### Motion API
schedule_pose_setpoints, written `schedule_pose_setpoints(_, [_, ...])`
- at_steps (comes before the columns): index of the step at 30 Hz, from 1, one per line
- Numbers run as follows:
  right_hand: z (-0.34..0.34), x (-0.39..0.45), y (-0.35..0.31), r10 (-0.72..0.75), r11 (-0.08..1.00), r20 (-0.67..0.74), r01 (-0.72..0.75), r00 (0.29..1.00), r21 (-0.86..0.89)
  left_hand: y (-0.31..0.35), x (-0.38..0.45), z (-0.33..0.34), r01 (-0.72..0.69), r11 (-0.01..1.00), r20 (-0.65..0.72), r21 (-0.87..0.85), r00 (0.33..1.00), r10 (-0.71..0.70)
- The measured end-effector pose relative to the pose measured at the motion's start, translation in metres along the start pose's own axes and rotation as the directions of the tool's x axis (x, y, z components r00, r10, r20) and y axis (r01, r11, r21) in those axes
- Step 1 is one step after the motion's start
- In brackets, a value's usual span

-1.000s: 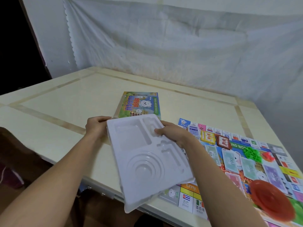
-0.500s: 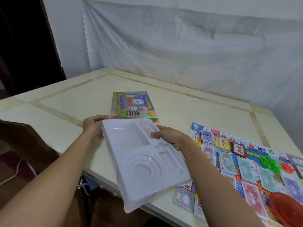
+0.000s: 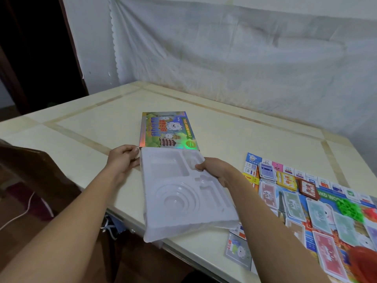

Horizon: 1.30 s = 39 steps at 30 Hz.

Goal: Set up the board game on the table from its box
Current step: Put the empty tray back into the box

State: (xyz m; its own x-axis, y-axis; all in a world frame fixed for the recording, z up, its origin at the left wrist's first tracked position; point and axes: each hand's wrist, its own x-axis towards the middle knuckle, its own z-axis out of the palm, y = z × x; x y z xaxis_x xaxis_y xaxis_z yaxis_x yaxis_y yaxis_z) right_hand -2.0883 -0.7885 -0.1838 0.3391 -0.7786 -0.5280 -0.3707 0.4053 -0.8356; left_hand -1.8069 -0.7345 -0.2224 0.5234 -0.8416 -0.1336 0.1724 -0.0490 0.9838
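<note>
- Head view shows me holding the white plastic insert tray point(image 3: 183, 193) in both hands, tilted, its far end low near the table point(image 3: 234, 135) and its near end hanging out past the table's front edge.
- My left hand point(image 3: 122, 160) pinches the tray's far left corner, thumb on top and fingers curled under the rim.
- My right hand point(image 3: 216, 170) grips the right rim, thumb hooked into one of the moulded pockets, fingers out of sight beneath.
- All the tray's wells look empty: a rectangular one, a smaller one beside it, a ringed round one, a narrow slot.
- The colourful game box point(image 3: 168, 130) lies flat on the table just beyond the tray's far edge; I cannot tell whether they touch.
- The game board point(image 3: 326, 211) lies spread well to my right, with paper money, a deck of cards point(image 3: 267, 170), green pieces point(image 3: 349, 208) and a red round thing point(image 3: 365, 262) on it.
- My judgement: this tray is thin formed plastic, very light, and will flex or twist if held by one corner only, so two hands on opposite rims suit it.
- The smooth surface may slip, so a thumb in a pocket gives surer purchase than a pinch on the flat.
- Squeezing hard would likely crease or crack the walls between wells, so a gentle hold at the stiffer rim is best.
- With the board laid out, I judge that stowing this tray aside is what remains.
</note>
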Motion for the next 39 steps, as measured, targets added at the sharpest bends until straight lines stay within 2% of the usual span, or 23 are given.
schedule_pose_setpoints(11, [0.004,0.004,0.0,-0.048,0.996,-0.186,0.035,0.981,-0.077,-0.012,-0.002,0.001,-0.139,0.988,-0.022,0.069,0.99,0.141])
schedule_pose_setpoints(16, [0.008,0.005,-0.005,-0.085,0.986,-0.182,0.056,0.98,-0.158,-0.017,0.001,0.001,-0.218,0.976,-0.078,0.017,0.973,0.219])
schedule_pose_setpoints(21, [0.015,0.005,-0.008,-0.066,0.973,-0.175,0.024,0.982,-0.231,-0.018,0.003,0.0,-0.238,0.971,-0.135,0.016,0.962,0.237])
schedule_pose_setpoints(26, [0.011,0.004,-0.011,-0.022,0.977,-0.181,-0.018,0.983,-0.214,-0.019,0.003,0.0,-0.235,0.969,-0.113,0.08,0.963,0.243])
schedule_pose_setpoints(30, [0.016,0.007,-0.014,-0.092,0.971,-0.239,0.034,0.967,-0.236,-0.019,0.0,0.001,-0.242,0.964,-0.095,0.108,0.963,0.252])
schedule_pose_setpoints(35, [0.024,0.015,-0.014,-0.166,0.951,-0.376,0.048,0.912,-0.304,-0.016,-0.01,0.004,-0.271,0.95,-0.047,0.157,0.959,0.281])
schedule_pose_setpoints(39, [0.024,0.013,-0.016,-0.148,0.946,-0.358,0.027,0.922,-0.322,-0.011,-0.006,-0.001,-0.283,0.913,-0.105,0.292,0.94,0.325])
